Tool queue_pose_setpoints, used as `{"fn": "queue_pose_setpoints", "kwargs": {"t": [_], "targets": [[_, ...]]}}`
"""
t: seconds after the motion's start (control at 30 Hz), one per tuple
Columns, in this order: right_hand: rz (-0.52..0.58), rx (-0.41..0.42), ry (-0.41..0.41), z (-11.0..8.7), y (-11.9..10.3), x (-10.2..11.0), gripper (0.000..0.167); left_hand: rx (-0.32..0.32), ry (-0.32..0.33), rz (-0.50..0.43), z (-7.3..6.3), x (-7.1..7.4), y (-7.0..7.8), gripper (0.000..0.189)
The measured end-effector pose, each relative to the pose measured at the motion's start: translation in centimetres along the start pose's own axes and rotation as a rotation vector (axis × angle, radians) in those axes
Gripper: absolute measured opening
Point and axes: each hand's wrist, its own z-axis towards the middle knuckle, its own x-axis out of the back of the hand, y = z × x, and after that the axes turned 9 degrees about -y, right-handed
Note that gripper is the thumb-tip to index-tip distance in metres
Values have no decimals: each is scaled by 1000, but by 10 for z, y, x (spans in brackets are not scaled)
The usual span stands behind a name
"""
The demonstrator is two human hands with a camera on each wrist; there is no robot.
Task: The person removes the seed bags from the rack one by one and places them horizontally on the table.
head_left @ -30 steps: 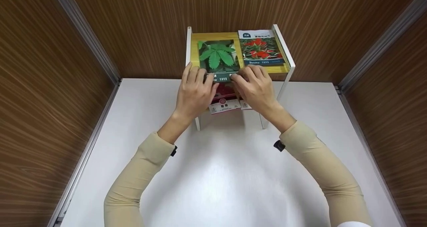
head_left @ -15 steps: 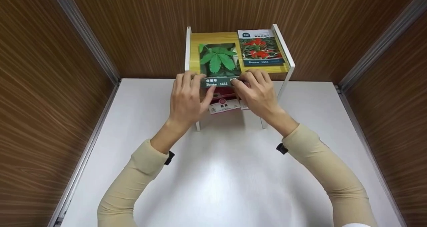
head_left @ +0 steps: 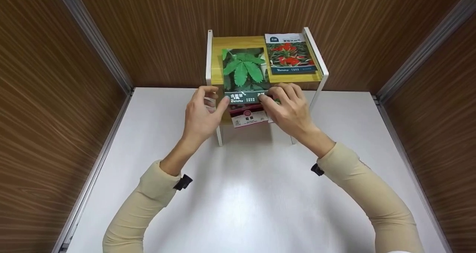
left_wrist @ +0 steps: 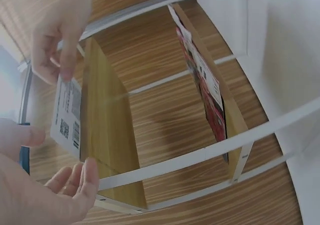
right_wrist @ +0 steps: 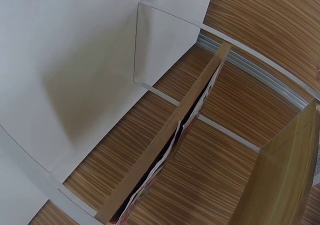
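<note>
A seed packet with a green leaf picture [head_left: 243,70] juts over the front edge of the upper wooden shelf [head_left: 238,41]. My right hand [head_left: 290,108] pinches its lower right corner between thumb and fingers. Beside the lower left corner is my left hand [head_left: 202,115], fingers loosely bent and parted, thumb tip right at the packet's edge. In the left wrist view the packet's white back [left_wrist: 67,120] shows a QR code and barcode. A second packet with red flowers [head_left: 292,55] lies on the right of the same shelf.
The small two-tier rack has white side frames [head_left: 316,55]. Dark red packets with white ends [head_left: 250,119] lie on its lower shelf [right_wrist: 165,135], sticking out slightly at the front. A wood-grain wall [head_left: 178,22] stands behind, and the white tabletop [head_left: 238,193] spreads in front.
The leaf packet has slid toward me over the shelf's front edge. My left hand has let go and moved left and down; my right hand has come slightly nearer, keeping its pinch.
</note>
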Motion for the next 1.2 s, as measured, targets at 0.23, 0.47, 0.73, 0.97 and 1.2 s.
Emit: {"fn": "queue_pose_setpoints", "kwargs": {"t": [0.23, 0.47, 0.73, 0.97, 1.2], "targets": [[-24, 15, 1, -7, -3, 1, 8, 138, -75, -148, 2, 6, 2, 43], [-39, 41, 11, -13, -4, 1, 8, 258, -154, -380, 6, 5, 2, 40], [-27, 61, 35, -22, -6, 3, 5, 326, -165, -480, 12, 2, 1, 37], [-29, 69, 27, -27, -11, 4, 9, 331, -166, -568, 15, 1, 1, 34], [44, 30, -4, -31, -16, 6, 16, 304, -156, -584, 14, 0, -2, 30]]}}
